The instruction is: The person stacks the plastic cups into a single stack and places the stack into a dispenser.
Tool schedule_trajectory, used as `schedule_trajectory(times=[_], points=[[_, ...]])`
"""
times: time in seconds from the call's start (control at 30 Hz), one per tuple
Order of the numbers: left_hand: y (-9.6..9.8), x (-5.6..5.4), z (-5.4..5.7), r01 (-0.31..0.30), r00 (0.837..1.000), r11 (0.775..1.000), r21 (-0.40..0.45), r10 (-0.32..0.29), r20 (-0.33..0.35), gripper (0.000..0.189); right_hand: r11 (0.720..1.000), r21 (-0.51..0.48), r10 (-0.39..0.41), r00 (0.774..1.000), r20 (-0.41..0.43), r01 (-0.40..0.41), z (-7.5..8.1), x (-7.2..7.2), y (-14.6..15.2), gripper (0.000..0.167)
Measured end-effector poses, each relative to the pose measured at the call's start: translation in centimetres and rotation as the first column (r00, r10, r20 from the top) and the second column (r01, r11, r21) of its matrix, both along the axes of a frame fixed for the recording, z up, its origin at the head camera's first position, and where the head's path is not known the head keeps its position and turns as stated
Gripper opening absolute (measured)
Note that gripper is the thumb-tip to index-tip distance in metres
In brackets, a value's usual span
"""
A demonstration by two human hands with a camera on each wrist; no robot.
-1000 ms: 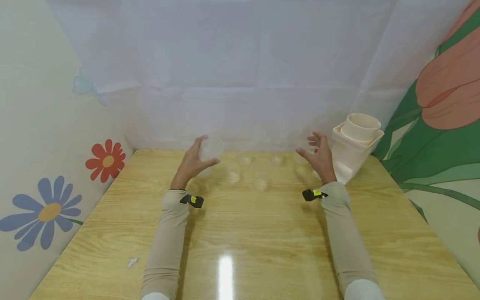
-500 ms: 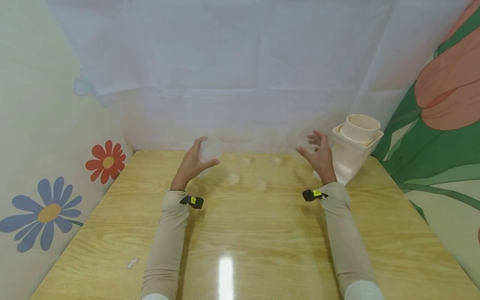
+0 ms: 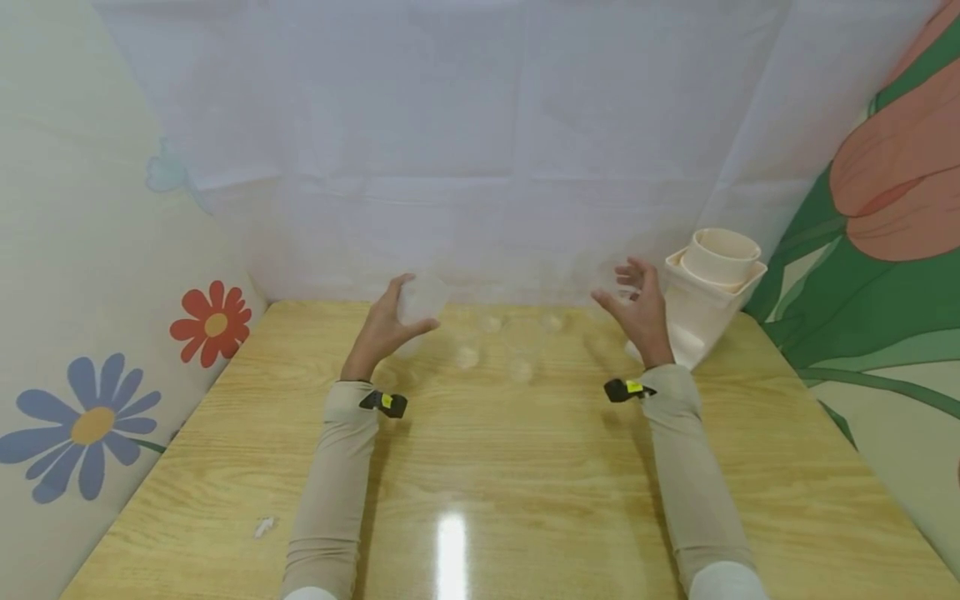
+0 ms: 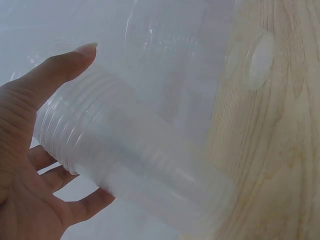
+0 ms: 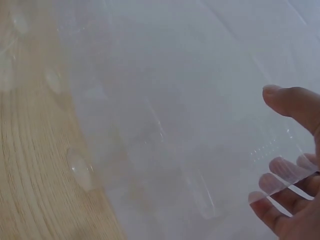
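Observation:
My left hand (image 3: 388, 323) curves round a stack of nested clear plastic cups (image 4: 135, 145), thumb on one side and fingers on the other. Their ridged rims sit near the palm in the left wrist view. On the right, my right hand (image 3: 637, 312) has its thumb and fingers spread round a clear plastic cup (image 5: 262, 150). The fingertips (image 5: 260, 202) show through its see-through wall. Between the hands several more clear cups stand on the wooden table; a cup base (image 3: 467, 357) and another cup base (image 3: 521, 367) show as pale discs.
A cream plastic container (image 3: 701, 292) with a round open top stands just right of the right hand. White sheeting (image 3: 480, 150) hangs behind the table (image 3: 487, 450). A small white scrap (image 3: 265, 526) lies near the left edge. Flower-painted walls flank both sides.
The fingers of my right hand have shifted very slightly upward. Left hand, cups and container keep their places.

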State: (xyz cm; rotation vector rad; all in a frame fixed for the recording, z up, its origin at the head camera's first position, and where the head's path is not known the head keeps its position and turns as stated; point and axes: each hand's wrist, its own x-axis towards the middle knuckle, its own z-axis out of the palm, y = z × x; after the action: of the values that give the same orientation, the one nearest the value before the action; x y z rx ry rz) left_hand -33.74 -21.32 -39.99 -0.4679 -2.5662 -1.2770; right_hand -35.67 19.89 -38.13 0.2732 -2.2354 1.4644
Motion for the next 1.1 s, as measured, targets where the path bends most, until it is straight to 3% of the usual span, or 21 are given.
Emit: schedule_trajectory(times=[0.27,1.1], points=[[0.0,-0.2,-0.3,0.006,1.0,1.0,0.0,-0.006,-0.001,0.095,1.0,0.005,0.012,1.0,-0.017,-0.012,2.8,3.3,-1.7,0.072],[0.0,-0.1,0.0,0.018,1.0,1.0,0.005,-0.018,-0.008,0.095,0.998,-0.036,0.042,0.996,-0.081,-0.045,3.5,3.7,-2.4,0.071]])
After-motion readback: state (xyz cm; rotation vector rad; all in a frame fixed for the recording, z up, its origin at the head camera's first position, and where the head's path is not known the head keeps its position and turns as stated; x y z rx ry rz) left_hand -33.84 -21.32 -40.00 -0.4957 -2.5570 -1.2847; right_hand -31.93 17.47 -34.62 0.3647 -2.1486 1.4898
